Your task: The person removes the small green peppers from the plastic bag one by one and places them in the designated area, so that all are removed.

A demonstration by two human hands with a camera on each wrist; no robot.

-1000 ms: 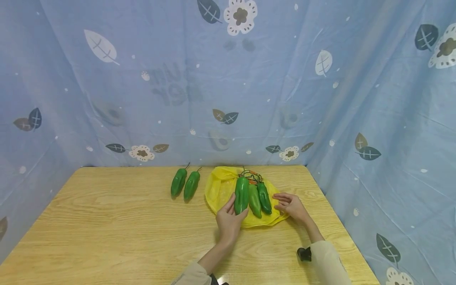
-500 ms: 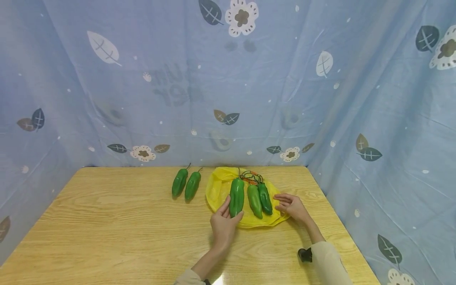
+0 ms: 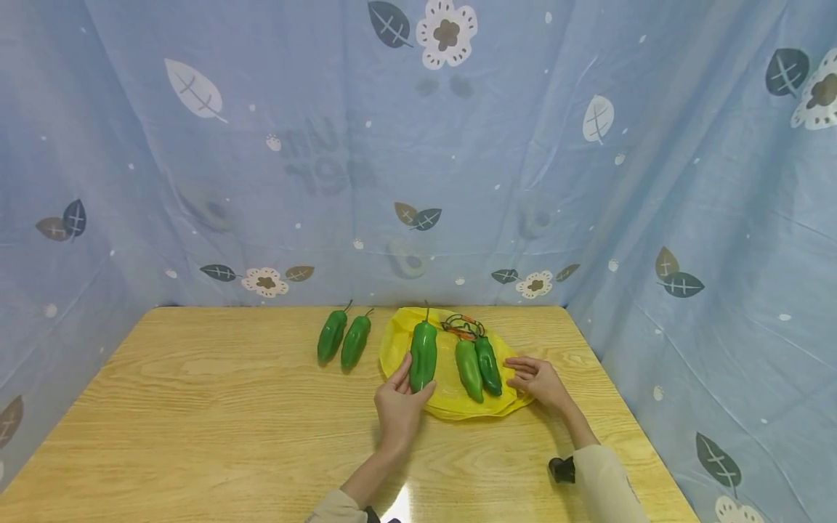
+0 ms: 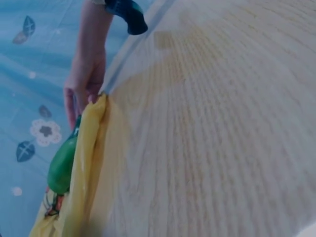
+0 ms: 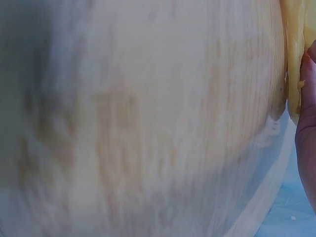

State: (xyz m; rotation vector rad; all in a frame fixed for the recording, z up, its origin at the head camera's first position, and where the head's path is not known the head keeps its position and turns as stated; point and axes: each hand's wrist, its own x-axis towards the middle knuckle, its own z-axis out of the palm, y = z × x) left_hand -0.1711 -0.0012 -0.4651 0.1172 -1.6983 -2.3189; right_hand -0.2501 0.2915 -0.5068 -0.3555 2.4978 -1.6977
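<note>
My left hand grips the lower part of a glossy dark green pepper, stem pointing away, over the left part of a flattened yellow plastic bag. At the bag's right edge my right hand pinches the plastic; its thumb lies against the yellow film in the right wrist view. Between the hands, a lighter green pepper and a darker one lie side by side on the bag. The left wrist view shows the right hand at the bag's edge beside a green pepper.
Two more green peppers, one left of the other, lie on the wooden table left of the bag. Dark cords with orange bits lie at the bag's back. A blue patterned curtain hangs behind and beside the table.
My left hand has carried its pepper to the left across the bag, away from the two peppers lying there. The right hand has stayed at the bag's right edge.
</note>
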